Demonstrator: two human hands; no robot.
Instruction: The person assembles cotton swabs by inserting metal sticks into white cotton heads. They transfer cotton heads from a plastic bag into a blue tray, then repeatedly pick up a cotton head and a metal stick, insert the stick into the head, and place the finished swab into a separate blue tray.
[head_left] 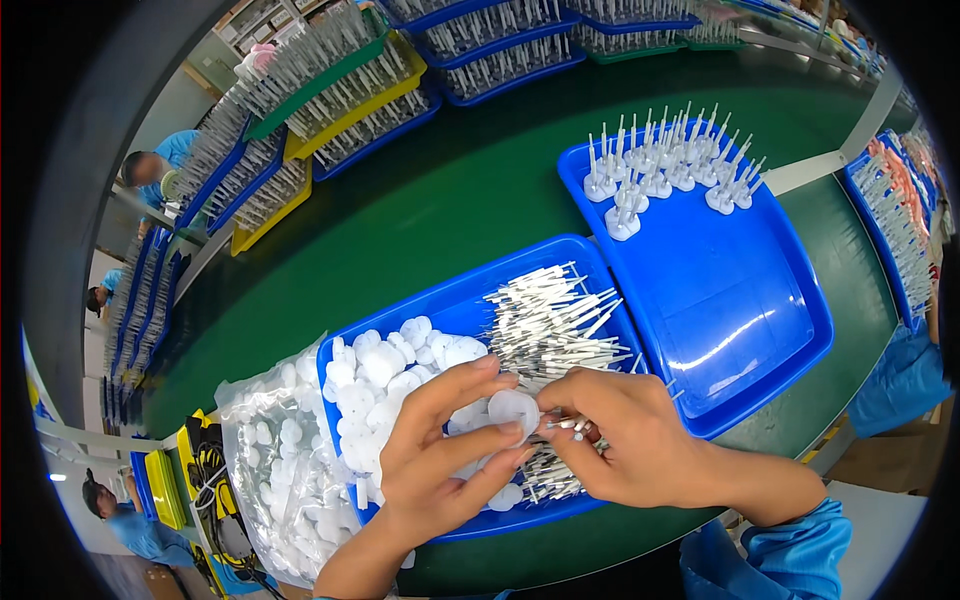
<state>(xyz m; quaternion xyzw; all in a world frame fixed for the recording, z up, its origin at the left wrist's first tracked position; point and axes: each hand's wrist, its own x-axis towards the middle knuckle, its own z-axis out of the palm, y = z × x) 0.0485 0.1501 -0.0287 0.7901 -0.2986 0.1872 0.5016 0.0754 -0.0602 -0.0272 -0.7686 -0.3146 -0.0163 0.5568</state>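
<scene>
Between the fingers and thumb of my left hand (425, 465) is a round, translucent white plastic cup-like cap (514, 410). My right hand (640, 440) pinches at the cap's right edge, and several thin white rods (577, 428) stick out from its fingers. Whether a rod touches the cap is hidden by the fingertips. Both hands are over a blue tray (455, 287). Its left part holds a heap of white round caps (385, 365), and its right part a pile of thin white rods (550, 320) with metallic-looking ends.
Adjoining on the right, a second blue tray (720, 310) holds upright rods on white bases (680, 165). A clear bag (285, 470) of white caps lies left. Stacked trays (350, 90) of similar pieces line the green table's (400, 230) far side. Other people (150, 530) are at left.
</scene>
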